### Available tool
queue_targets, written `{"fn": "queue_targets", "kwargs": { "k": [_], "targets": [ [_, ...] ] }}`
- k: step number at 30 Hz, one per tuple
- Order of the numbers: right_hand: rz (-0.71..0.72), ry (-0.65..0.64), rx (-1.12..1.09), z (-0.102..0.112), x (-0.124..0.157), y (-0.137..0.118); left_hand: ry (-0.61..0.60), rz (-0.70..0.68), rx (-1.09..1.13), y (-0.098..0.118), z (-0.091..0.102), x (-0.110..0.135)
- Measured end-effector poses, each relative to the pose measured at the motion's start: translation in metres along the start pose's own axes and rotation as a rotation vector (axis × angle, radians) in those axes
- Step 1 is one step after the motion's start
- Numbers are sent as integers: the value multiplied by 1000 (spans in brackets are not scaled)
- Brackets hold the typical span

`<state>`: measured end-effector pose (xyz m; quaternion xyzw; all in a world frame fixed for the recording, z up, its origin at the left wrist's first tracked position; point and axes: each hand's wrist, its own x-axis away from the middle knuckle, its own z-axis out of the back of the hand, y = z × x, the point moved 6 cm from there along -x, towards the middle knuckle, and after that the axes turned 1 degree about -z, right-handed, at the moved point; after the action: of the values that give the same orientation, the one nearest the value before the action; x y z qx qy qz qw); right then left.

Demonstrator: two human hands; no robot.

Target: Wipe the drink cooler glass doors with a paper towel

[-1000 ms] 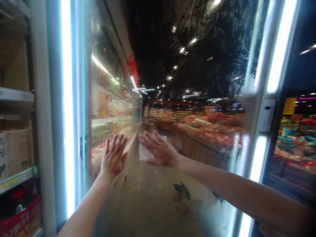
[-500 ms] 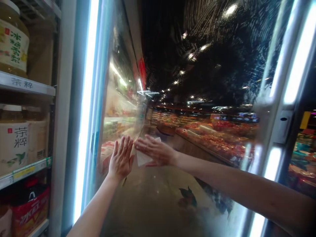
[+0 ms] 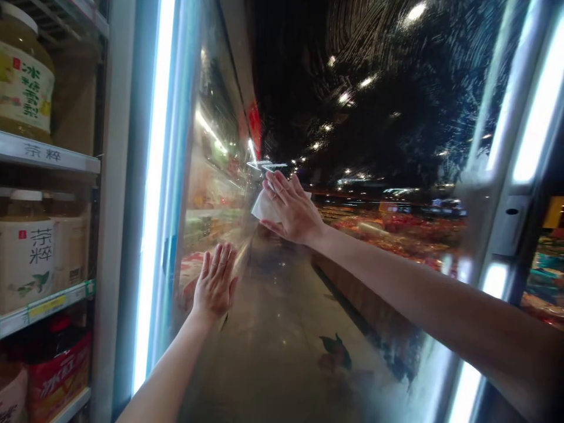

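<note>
A glass cooler door (image 3: 282, 352), smeared with streaky marks, fills the middle of the view. My right hand (image 3: 293, 208) presses a white cloth (image 3: 262, 205) against the glass; the cloth shows past the fingertips and above the knuckles, the rest hidden under the palm. Lower and to the left, my left hand (image 3: 215, 279) lies flat on the glass with its fingers stretched upward and holds nothing. A dark leaf-shaped print (image 3: 336, 349) shows on the lower part of the door.
Cooler shelves at the left hold a large jar (image 3: 24, 82), a white-labelled bottle (image 3: 26, 252) and a red drink pack (image 3: 59, 376). A bright light strip (image 3: 152, 194) runs up the left frame. At right stands the door's lit metal edge (image 3: 506, 229). Shop displays show through the glass.
My right hand has slid up and slightly right across the glass with the white cloth, away from the left hand. My left hand has stayed in nearly the same place.
</note>
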<state>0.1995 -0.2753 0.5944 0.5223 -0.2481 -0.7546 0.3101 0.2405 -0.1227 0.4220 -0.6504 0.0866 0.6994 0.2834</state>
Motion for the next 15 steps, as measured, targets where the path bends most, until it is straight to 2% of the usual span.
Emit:
{"fn": "queue_targets", "kwargs": {
  "k": [1, 2, 5, 6, 7, 8, 10, 12, 13, 15],
  "targets": [
    [-10, 2, 4, -1, -1, -3, -1, 0, 0, 0, 0, 0],
    [59, -19, -4, -5, 3, -13, -3, 0, 1, 0, 0, 0],
    [442, -135, -80, -25, 40, -54, -2, -1, 6, -1, 1, 1],
    [501, -150, -106, -27, 54, -58, -1, -1, 8, -2, 2, 1],
    [482, -144, -120, -27, 66, -54, 0, -1, 11, -3, 2, 2],
    [398, -124, -119, -24, 74, -43, 1, 2, 15, -5, 3, 2],
    [127, -49, -85, -13, 91, -15, 3, 13, 23, -7, 4, 3],
    [-88, 22, -56, -5, 117, -4, 6, 41, 28, -6, 3, 5],
    [-114, 35, -56, -6, 132, -11, 7, 57, 31, -4, 3, 6],
    [5, 7, -101, -17, 166, -43, -1, 63, 41, 7, 0, 7]
  ]
}}
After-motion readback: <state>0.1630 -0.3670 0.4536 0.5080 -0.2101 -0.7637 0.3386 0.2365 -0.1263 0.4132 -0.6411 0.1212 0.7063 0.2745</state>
